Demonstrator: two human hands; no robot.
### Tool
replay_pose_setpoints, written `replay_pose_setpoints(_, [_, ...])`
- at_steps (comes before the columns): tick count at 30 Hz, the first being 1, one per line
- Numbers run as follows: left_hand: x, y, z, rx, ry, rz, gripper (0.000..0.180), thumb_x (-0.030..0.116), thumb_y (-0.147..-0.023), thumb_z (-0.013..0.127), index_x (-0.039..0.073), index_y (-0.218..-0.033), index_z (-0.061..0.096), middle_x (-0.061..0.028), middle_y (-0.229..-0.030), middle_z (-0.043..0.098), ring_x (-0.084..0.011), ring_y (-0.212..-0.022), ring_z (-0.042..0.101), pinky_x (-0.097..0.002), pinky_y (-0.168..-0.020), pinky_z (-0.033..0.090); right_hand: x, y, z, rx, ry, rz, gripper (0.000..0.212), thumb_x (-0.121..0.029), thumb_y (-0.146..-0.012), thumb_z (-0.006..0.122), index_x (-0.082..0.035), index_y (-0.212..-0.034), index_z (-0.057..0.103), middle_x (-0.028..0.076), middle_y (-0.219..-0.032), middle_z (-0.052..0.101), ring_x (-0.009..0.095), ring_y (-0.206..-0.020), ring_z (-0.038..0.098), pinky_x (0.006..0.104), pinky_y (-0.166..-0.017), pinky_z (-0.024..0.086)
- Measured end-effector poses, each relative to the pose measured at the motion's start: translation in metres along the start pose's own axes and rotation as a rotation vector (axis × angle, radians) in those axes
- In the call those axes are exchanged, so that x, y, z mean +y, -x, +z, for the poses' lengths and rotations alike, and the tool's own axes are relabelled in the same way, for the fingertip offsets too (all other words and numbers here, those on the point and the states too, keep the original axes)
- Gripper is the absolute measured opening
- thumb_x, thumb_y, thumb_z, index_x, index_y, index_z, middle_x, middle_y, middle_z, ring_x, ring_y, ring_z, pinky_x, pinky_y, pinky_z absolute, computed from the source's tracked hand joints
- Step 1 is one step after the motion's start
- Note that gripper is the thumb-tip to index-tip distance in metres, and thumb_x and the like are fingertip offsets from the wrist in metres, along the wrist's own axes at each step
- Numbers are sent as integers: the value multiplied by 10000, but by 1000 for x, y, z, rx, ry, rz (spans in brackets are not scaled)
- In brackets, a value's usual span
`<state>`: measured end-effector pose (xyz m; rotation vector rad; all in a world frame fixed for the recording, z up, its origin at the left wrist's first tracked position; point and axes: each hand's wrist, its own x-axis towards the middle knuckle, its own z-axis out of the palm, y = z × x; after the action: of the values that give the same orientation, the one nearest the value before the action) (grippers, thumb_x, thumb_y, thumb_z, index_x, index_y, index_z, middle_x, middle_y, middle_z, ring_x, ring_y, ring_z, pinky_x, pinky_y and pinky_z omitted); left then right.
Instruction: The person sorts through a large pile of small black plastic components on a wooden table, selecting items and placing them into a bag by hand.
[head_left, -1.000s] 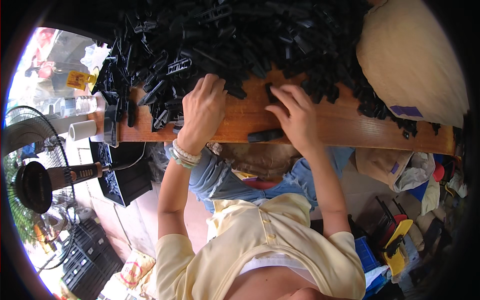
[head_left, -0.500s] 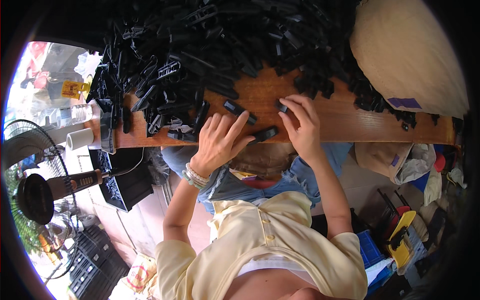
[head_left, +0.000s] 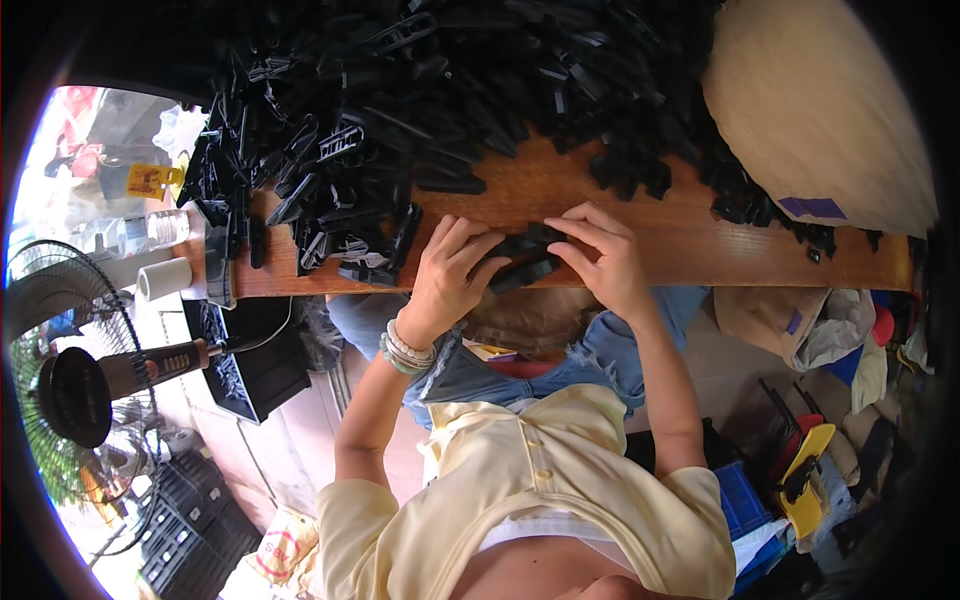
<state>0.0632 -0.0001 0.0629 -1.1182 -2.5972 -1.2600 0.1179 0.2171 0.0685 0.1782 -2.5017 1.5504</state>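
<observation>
My left hand [head_left: 450,275], with beaded bracelets at its wrist, grips the left end of a long black plastic piece [head_left: 513,246] just above the near edge of the wooden table. At that piece's right end my right hand [head_left: 602,258] pinches a small black part [head_left: 543,232] between thumb and fingers. The two black parts meet or overlap; how they fit together is too dark to tell. Just below them another black plastic piece [head_left: 526,275] lies at the table edge, close to my left thumb.
A large heap of black plastic pieces [head_left: 440,110] covers the far side of the wooden table [head_left: 690,240]. A big tan sack [head_left: 820,110] stands at the right. To the left are a fan [head_left: 75,395], a white cup [head_left: 164,279] and a black bin [head_left: 265,375] below.
My right hand has moved slightly left and down, bringing the small part to the long piece. My left fingers, earlier reaching over that piece, have closed on it.
</observation>
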Motion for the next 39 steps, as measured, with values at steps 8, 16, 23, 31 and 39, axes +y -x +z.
replay_pose_setpoints(8, [0, -4, 5, 17, 34, 45, 262, 5, -675, 774, -20, -926, 703, -99, -915, 621, -279, -815, 552, -357, -712, 479, 1, -5, -1, -117, 10, -90, 300, -20, -747, 753, 13, -1038, 688, 82, -920, 603, 232, -838, 585, 338, -708, 487])
replay_pose_setpoints(16, [-2, -5, 3, 3, 38, 38, 264, 19, -675, 780, -15, -927, 708, -92, -916, 625, -273, -811, 550, -362, -708, 482, -3, 1, -7, -81, 80, -77, 310, 57, -727, 741, 17, -1029, 689, 79, -937, 594, 217, -820, 579, 315, -652, 471])
replay_pose_setpoints(23, [-3, -3, 5, 9, 28, 41, 276, 20, -667, 779, -9, -932, 709, -88, -917, 631, -272, -816, 553, -364, -710, 483, 1, 5, -12, -87, 100, -77, 313, 73, -719, 739, 15, -1023, 691, 83, -932, 590, 219, -816, 577, 310, -617, 470])
replay_pose_setpoints(31, [-2, -6, 7, -7, 29, 104, 279, 66, -687, 777, -12, -943, 699, -91, -909, 626, -278, -811, 556, -369, -704, 481, -4, 0, 4, -68, 86, -93, 312, 69, -714, 733, 5, -1017, 701, 82, -933, 594, 217, -820, 587, 314, -649, 477])
replay_pose_setpoints(39, [-18, -36, -23, 73, -488, 125, 263, 31, -785, 683, -51, -1029, 631, -147, -961, 573, -321, -836, 581, -405, -719, 489, -12, 10, -17, -97, 81, -46, 263, 51, -786, 689, -4, -1044, 690, 109, -955, 597, 256, -847, 613, 353, -750, 497])
